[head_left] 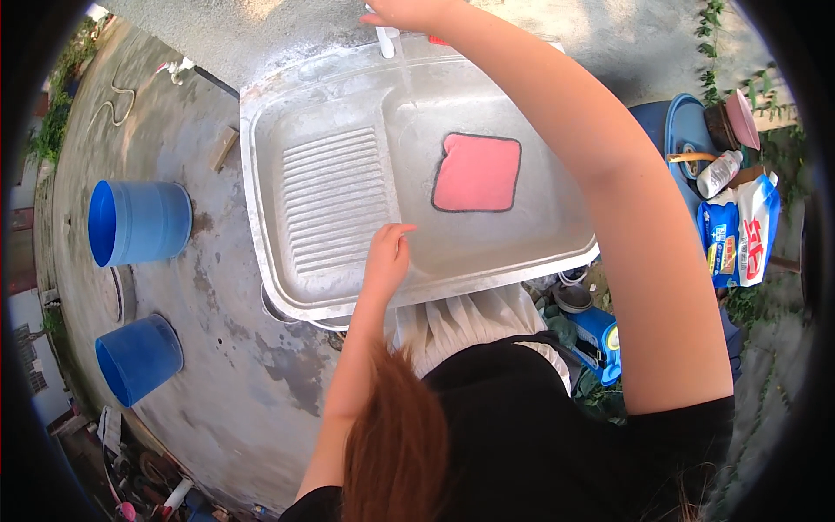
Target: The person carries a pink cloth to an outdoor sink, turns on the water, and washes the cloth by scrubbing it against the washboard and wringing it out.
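Note:
A pink cloth with a dark border lies spread on the floor of the basin in a grey laundry sink. One corner of it is folded in. Ribbed washboard fills the sink's left part. My left hand is over the sink's near side, by the divide between washboard and basin, loosely bent and holding nothing. At the top edge of the picture, my right hand reaches to the white tap. The frame cuts part of that hand off, so its grip is hidden.
On the concrete floor at left are two blue buckets and a wooden block. To the right, a blue drum, a white bottle and a blue-and-white detergent bag stand close beyond my arm. A red item sits behind the sink.

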### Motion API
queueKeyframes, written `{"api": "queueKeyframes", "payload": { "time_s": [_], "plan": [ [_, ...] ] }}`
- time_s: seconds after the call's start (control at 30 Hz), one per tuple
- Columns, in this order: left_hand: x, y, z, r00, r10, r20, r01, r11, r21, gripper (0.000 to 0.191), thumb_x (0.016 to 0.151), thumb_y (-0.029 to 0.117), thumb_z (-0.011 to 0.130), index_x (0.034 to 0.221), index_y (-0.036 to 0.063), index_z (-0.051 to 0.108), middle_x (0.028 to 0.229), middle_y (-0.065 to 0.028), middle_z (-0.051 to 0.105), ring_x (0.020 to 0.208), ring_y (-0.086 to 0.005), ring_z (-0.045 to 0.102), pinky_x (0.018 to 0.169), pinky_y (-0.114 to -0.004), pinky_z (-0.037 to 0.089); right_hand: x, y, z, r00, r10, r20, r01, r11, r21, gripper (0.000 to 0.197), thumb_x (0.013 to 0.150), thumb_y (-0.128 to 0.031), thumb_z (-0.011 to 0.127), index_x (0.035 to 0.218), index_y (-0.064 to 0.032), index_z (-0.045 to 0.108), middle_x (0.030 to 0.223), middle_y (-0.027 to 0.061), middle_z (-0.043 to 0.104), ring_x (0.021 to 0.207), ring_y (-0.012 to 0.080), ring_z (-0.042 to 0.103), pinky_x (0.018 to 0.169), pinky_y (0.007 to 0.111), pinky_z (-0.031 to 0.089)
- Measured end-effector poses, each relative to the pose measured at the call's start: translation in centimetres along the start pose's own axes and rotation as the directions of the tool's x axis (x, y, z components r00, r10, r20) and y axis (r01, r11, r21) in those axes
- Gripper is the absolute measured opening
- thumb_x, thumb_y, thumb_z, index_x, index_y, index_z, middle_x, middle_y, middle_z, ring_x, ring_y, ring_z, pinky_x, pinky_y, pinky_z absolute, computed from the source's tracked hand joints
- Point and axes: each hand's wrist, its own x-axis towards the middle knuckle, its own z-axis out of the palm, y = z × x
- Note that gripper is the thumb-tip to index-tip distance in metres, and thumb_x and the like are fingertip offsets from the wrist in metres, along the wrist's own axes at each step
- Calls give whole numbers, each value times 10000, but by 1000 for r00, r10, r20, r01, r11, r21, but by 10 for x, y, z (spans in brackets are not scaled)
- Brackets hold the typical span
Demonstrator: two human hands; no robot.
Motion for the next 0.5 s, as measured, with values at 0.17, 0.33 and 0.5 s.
{"api": "queueKeyframes", "payload": {
  "time_s": [0.17, 0.33, 0.5],
  "plan": [
    [-25, 0, -17, 994, -18, -108, 16, 1000, -22, 216, 852, -11, 447, 994, 19, 607, 995, -160, 585, 934, -332, 549, 833, -370, 431, 24, -30, 14, 987, 157, -28, -159, 983, -96, 271, 846, -216, 497, 965, -53, 678, 976, 157, 673, 855, 286, 662, 705, 450, 509],
    [-32, 2, -18, 992, -2, -125, -2, 999, -33, 209, 846, -22, 447, 977, 8, 607, 959, -158, 592, 921, -329, 555, 820, -358, 433, 36, -24, 30, 966, 254, 39, -228, 916, -330, 329, 883, -246, 459, 1053, -64, 674, 1045, 141, 665, 954, 307, 640, 746, 490, 492],
    [-46, -3, -28, 988, -42, -152, 34, 998, -53, 208, 843, -24, 446, 973, 4, 606, 949, -158, 590, 917, -327, 554, 807, -351, 437, 2, -37, -28, 968, 245, -45, -248, 965, -90, 300, 866, -229, 494, 1044, -70, 677, 1056, 139, 660, 959, 310, 636, 753, 487, 490]
  ]
}}
